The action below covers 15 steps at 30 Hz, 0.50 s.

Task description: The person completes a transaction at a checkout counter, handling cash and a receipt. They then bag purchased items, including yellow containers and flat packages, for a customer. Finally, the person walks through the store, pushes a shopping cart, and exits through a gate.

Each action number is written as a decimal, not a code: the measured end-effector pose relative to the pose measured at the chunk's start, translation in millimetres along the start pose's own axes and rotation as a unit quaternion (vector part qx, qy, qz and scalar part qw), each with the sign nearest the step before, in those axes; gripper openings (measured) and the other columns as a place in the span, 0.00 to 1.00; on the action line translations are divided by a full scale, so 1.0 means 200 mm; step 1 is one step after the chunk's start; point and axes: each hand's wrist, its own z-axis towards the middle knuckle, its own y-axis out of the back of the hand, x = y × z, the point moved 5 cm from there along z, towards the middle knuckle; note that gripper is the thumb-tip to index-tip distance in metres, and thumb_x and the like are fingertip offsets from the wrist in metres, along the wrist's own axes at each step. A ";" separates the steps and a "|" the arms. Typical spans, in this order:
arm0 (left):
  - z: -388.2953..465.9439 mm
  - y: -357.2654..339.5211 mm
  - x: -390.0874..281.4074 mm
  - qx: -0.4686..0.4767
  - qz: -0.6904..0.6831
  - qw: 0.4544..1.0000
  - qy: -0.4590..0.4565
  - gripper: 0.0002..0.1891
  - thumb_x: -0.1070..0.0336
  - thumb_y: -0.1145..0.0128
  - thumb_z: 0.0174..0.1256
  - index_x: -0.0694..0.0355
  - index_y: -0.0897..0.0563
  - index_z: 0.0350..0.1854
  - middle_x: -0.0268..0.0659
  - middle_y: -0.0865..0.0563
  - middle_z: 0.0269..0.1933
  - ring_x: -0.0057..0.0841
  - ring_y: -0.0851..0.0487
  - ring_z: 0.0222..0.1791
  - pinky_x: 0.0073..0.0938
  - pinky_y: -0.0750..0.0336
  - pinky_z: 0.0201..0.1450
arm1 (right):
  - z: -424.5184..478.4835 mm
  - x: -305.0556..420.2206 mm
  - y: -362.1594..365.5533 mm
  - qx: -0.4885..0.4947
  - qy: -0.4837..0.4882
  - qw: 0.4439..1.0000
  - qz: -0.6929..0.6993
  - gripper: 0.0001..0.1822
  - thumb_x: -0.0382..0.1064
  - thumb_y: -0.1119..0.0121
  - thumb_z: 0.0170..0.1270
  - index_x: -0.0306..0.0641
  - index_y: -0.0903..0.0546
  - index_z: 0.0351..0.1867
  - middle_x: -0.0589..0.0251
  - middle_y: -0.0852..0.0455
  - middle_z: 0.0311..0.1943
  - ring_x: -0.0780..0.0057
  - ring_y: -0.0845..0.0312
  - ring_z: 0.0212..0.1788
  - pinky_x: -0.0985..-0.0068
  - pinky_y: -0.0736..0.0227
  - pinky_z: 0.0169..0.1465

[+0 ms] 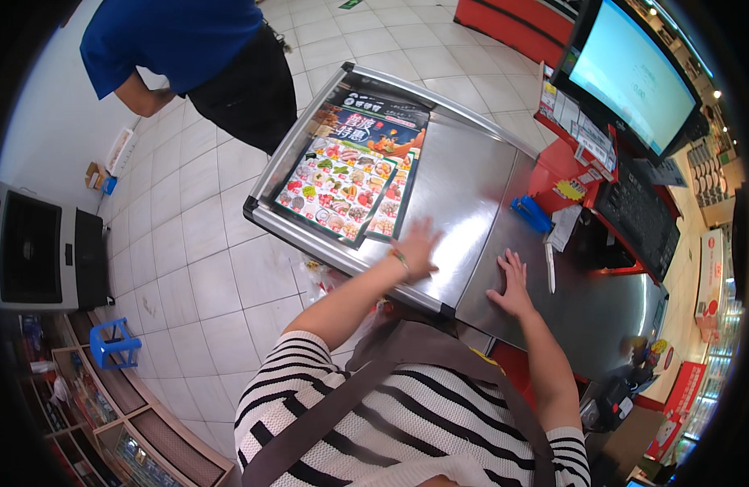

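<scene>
My left hand (418, 251) is over the stainless steel checkout counter (466, 152), fingers spread and slightly blurred, with nothing in it. Just beyond it lie printed promotional flyers (344, 176) with rows of produce pictures, partly overlapping. To the right, my right hand (512, 283) rests with its fingers apart on the counter's darker section and holds nothing. A white pen (550, 268) lies a little right of that hand, below a blue stapler (531, 213) and a curled paper slip (564, 228).
A monitor (633, 76) and a black keyboard (639, 213) stand at the right on a red stand. Beyond the counter's left edge is a person in a blue shirt (180, 36). A blue plastic stool (114, 344) stands on the tiled floor, near wooden shelves (137, 414).
</scene>
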 end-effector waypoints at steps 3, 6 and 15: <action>-0.08 -0.17 -0.31 0.136 0.056 0.986 -0.081 0.57 0.44 0.29 0.40 0.40 0.54 0.72 0.46 0.69 0.73 0.56 0.66 0.72 0.75 0.39 0.53 | 0.01 0.03 -0.01 0.029 -0.039 0.999 0.005 0.51 0.49 0.29 0.36 0.44 0.40 0.66 0.53 0.53 0.71 0.54 0.67 0.74 0.53 0.73 0.72; -0.11 -0.27 -0.45 0.174 0.133 0.975 -0.023 0.62 0.43 0.27 0.37 0.40 0.59 0.73 0.47 0.71 0.73 0.60 0.70 0.70 0.77 0.42 0.52 | 0.00 0.03 -0.04 0.028 -0.064 0.998 -0.009 0.53 0.50 0.28 0.36 0.44 0.41 0.68 0.52 0.54 0.72 0.54 0.68 0.74 0.53 0.72 0.72; -0.11 -0.42 -0.48 0.118 0.183 0.976 0.023 0.65 0.39 0.27 0.33 0.37 0.63 0.72 0.44 0.70 0.73 0.56 0.67 0.72 0.80 0.47 0.52 | -0.23 -0.03 -0.21 -0.054 -0.055 0.995 -0.058 0.43 0.50 0.37 0.51 0.42 0.42 0.68 0.49 0.52 0.71 0.51 0.63 0.73 0.54 0.66 0.71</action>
